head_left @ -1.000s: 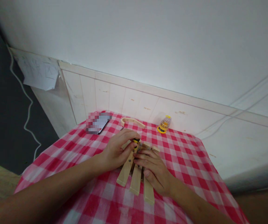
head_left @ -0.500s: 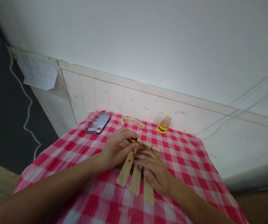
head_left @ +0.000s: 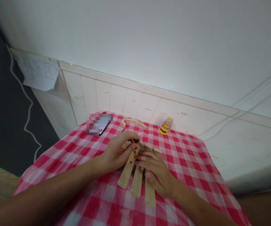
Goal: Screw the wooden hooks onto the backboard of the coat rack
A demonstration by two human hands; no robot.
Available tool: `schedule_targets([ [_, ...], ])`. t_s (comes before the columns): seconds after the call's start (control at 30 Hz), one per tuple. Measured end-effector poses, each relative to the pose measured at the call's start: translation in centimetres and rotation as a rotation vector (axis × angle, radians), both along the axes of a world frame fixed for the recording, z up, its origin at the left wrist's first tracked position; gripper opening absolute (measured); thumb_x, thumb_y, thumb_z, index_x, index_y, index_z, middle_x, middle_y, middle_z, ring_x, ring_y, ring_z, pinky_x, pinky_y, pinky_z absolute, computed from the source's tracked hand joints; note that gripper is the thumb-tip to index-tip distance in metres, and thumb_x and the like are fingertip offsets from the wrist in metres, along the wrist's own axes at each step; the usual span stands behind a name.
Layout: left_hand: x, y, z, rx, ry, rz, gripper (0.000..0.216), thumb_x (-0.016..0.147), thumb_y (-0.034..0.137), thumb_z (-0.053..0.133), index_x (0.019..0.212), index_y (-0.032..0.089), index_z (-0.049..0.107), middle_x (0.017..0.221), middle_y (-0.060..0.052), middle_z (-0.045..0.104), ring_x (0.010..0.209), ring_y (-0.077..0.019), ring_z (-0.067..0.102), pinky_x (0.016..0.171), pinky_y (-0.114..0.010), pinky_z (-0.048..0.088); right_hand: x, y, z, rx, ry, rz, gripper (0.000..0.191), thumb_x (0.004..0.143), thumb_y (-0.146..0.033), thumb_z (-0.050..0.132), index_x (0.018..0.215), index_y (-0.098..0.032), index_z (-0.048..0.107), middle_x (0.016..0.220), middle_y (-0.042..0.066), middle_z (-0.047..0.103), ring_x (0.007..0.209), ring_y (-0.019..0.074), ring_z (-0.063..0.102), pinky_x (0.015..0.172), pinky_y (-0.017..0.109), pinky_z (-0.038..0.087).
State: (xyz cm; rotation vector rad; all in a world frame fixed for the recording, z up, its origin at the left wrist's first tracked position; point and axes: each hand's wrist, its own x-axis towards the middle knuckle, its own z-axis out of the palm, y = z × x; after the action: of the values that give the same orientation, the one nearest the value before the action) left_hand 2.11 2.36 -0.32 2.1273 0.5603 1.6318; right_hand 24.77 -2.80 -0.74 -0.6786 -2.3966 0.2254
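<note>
My left hand is closed around a small yellow-and-black screwdriver, thumb and forefinger on its handle. The screwdriver stands over the upper end of the leftmost slat of a pale wooden slatted piece. Dark screw heads show in its slats, which fan out towards me. My right hand lies over the middle and right slats, fingers stretched out and pressed down on the wood. The screwdriver's tip and part of the wooden piece are hidden by my hands.
A curved wooden hook-shaped piece lies beyond my hands. A yellow-based clear screwdriver-bit case stands near the wall, and a phone lies at the left. A red-and-white checked cloth covers the table, which meets a white panelled wall.
The fingers of my left hand have curled and shifted slightly around the screwdriver handle, its knuckles now lower. A small dark tip now shows just beyond them. My right hand and the wooden piece stay put.
</note>
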Motion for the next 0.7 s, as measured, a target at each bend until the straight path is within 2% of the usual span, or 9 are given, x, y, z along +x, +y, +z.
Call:
schedule_targets([
  [0.4,0.5,0.0,-0.2,-0.102,-0.091,-0.059,0.029,0.1,0.014,0.059,0.127,0.024,0.059,0.109,-0.006,0.069,0.096,-0.0162,0.071,0.085,-0.027,0.059,-0.2,-0.1,0.3,0.028,0.017,-0.001,0.034,0.107,-0.032,0.04,0.127,-0.02,0.065,0.125,0.011,0.074,0.124,0.0256,0.063,0.106,0.046,0.052],
  [0.6,1.0,0.0,1.5,-0.177,-0.269,-0.096,0.028,0.104,0.02,0.054,0.131,0.025,0.05,0.111,-0.007,0.063,0.094,-0.0165,0.07,0.08,-0.029,0.059,0.0,0.0,0.2,0.033,0.027,-0.003,0.036,0.107,-0.033,0.039,0.13,-0.019,0.064,0.13,0.013,0.073,0.124,0.0255,0.065,0.106,0.048,0.053],
  [0.7,0.2,0.4,2.9,-0.181,-0.182,-0.028,0.029,0.105,0.018,0.048,0.133,0.024,0.049,0.107,-0.005,0.061,0.088,-0.0158,0.066,0.075,-0.029,0.056,0.2,0.1,-0.1,0.056,0.032,-0.002,0.036,0.107,-0.032,0.04,0.13,-0.019,0.064,0.131,0.013,0.073,0.124,0.0246,0.066,0.107,0.047,0.053],
])
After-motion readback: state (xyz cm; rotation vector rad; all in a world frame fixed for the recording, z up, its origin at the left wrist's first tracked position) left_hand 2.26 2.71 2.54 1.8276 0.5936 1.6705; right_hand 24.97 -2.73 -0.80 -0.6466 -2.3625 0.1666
